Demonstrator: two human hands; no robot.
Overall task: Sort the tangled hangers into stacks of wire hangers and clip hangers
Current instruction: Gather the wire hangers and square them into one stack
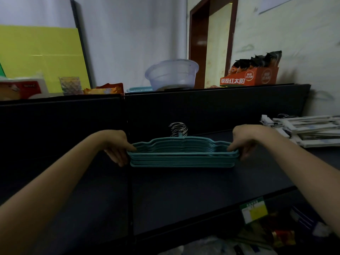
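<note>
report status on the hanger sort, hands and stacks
Left hand and right hand each grip one end of the teal hangers. At right, white clip hangers already stacked. Nothing in the way.

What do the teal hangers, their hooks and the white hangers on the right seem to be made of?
Teal hangers: probably wire with a matte teal coating, or plastic; thin, dull, even colour. Hooks: bare metal, shiny silver glints. White hangers: likely plastic; flat, pale bars with a slight sheen, too blurred to be sure.
</note>
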